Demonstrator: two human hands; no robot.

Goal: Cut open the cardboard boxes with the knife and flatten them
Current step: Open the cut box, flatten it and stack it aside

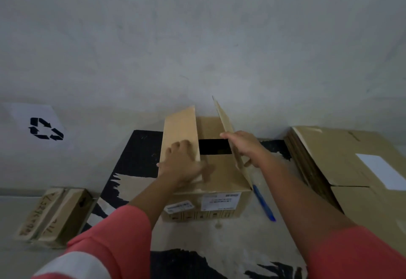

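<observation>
Evidently the top seam of the cardboard box is already cut, since its flaps are parted and a dark gap shows between them; the box stands on a black-and-beige patterned mat, close to the wall. The left hand lies on the left flap with its fingers fairly straight and holding nothing, which seems meant to steady that flap and the box. The right hand grips the right flap, fingers apparently hooked over its free edge and thumb on the outer face, keeping it nearly upright, probably to fold it outward. Both forearms reach forward, converging on the box, with pink sleeves pushed up. The blue knife lies on the mat just beside the box's right corner, out of both hands, sensibly parked while the flaps are worked. A stack of flattened boxes sits to the right, a small taped box to the left, below a sheet with a recycling symbol
</observation>
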